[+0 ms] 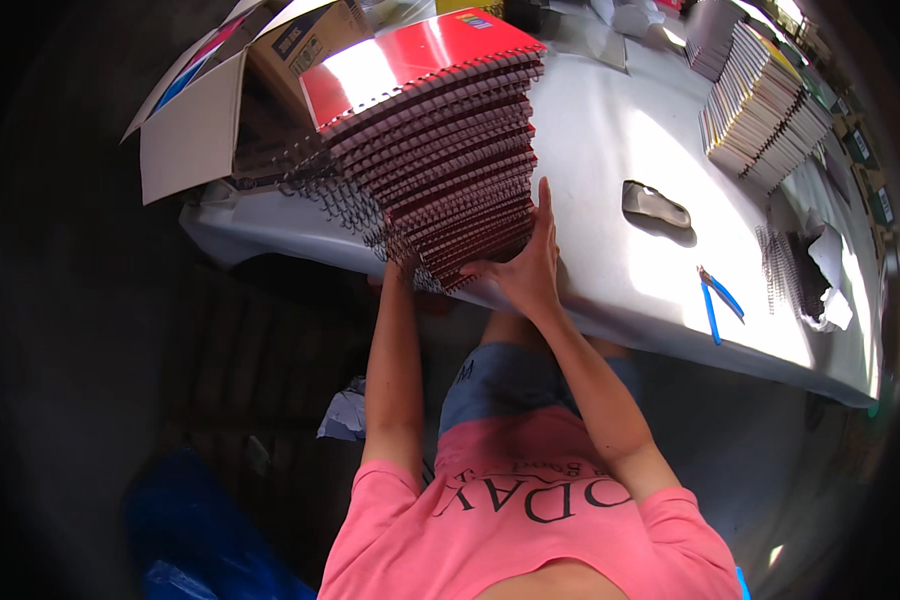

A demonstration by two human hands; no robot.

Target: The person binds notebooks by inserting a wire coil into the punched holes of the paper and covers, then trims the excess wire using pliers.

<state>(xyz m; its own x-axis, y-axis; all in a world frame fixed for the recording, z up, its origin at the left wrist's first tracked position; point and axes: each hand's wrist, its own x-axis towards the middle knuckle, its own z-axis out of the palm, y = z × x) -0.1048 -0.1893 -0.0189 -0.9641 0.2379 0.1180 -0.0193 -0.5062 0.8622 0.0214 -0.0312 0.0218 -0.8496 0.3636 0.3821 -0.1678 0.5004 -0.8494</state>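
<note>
A tall stack of red-covered spiral notebooks (450, 150) stands at the table's near edge, with its wire-bound edges facing me. Loose wire coils (345, 205) stick out along its lower left side. My left hand (398, 258) is at the lower left of the stack, its fingers hidden among the coils. At the lower right corner my right hand (528, 265) rests against the stack. Its fingers stretch up along the side, and the thumb is spread across the front.
An open cardboard box (195, 130) stands at the left. On the white table (590, 200) to the right are blue-handled pliers (715, 300), a dark, shoe-shaped object (656, 205) and loose wire coils (778, 265). Farther right stands another notebook stack (755, 110).
</note>
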